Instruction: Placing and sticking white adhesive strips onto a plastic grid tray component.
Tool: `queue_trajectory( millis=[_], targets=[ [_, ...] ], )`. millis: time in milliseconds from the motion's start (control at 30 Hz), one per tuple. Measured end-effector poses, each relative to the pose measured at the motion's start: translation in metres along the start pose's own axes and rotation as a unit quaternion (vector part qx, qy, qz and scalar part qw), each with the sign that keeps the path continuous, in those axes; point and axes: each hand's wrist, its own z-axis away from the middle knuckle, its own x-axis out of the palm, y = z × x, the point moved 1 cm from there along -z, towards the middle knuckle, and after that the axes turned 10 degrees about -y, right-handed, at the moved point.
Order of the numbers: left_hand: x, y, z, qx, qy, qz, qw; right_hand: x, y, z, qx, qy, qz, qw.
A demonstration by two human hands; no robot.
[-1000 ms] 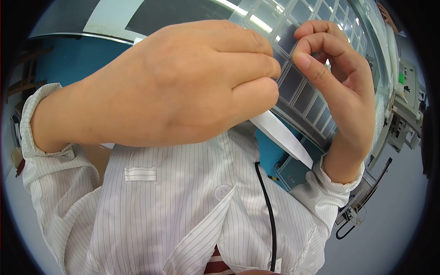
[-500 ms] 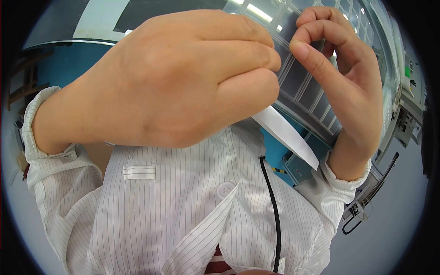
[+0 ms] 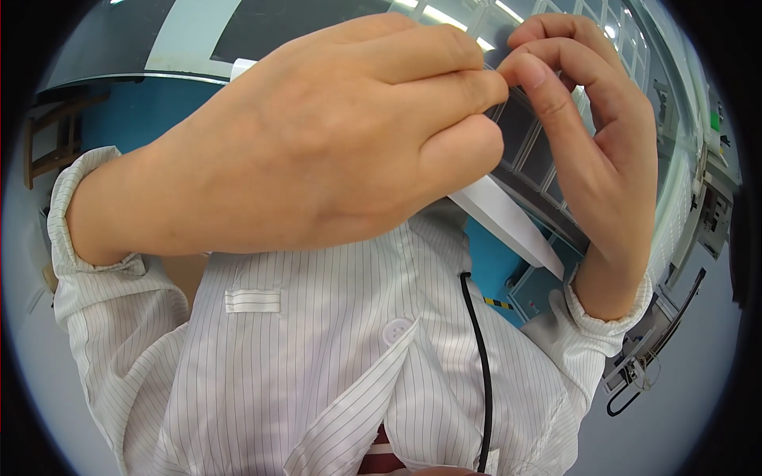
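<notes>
Large in the foreground, my left hand (image 3: 317, 143) shows its back, with the fingers curled and pressed together. What those fingers hold, if anything, is hidden behind them. My right hand (image 3: 599, 119) is raised beside it, thumb and index finger brought together in a pinch. The fingertips of both hands meet or overlap in the picture, and nothing can be made out between them. Behind and below the left hand's fingers, a white paper-like strip (image 3: 512, 222) slants down to the right; whether a hand holds it I cannot tell.
Clear compartmented trays (image 3: 528, 155) lie behind my hands. A dark tabletop (image 3: 274, 32) with a pale band (image 3: 190, 32) extends at the far left. A black cord (image 3: 480, 357) hangs down my striped coat (image 3: 317, 349). Equipment (image 3: 714, 218) stands at the right, a brown frame (image 3: 40, 147) at the left.
My left hand has shifted right, closing the gap to my right hand's fingertips. The right hand has stayed nearly in place, its thumb slightly raised.
</notes>
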Motion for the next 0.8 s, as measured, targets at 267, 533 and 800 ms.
queue_trajectory(
  millis=[267, 533, 800],
  targets=[
    [0.009, 0.015, -0.011, 0.01, 0.007, -0.009, 1.0, -0.001, 0.003, 0.02, -0.037, 0.01, -0.008, 0.999],
    [0.002, 0.02, -0.013, 0.013, -0.014, 0.038, 0.999, -0.013, 0.024, 0.02, 0.011, -0.005, -0.028, 1.0],
    [-0.001, 0.007, 0.006, -0.005, -0.007, 0.105, 0.994, -0.013, 0.042, 0.01, -0.123, -0.016, 0.075, 0.989]
  ],
)
